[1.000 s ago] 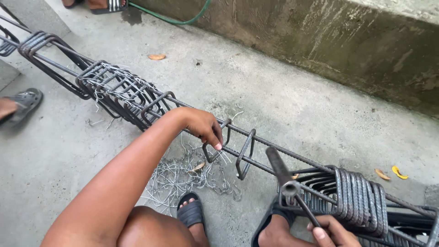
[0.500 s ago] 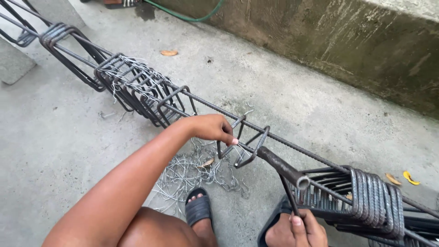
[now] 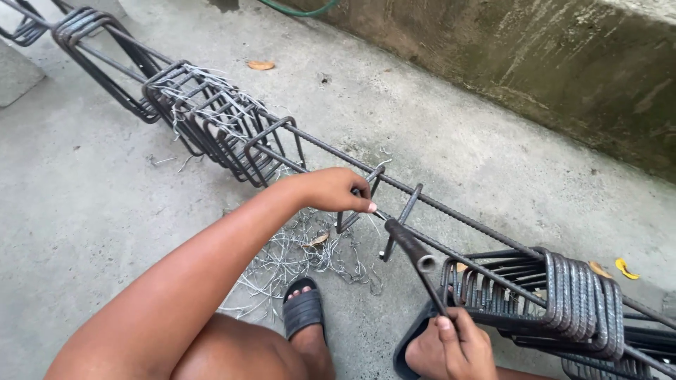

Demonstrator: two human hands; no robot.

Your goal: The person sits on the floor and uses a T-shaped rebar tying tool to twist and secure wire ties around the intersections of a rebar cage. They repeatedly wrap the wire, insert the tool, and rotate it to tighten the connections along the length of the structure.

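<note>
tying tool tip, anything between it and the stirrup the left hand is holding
Nothing visible blocks it. The tying tool in the right hand points at the stirrup held by the left hand; only a long rebar runs alongside.

Rebar cage (image 3: 493, 225): both ends cut off by picture edges.
Right hand (image 3: 458, 348): lower part cut off at bottom edge.
Green hose (image 3: 296, 8): mostly outside top edge.
Tie point under left hand (image 3: 338, 190): hidden by fingers.
</note>
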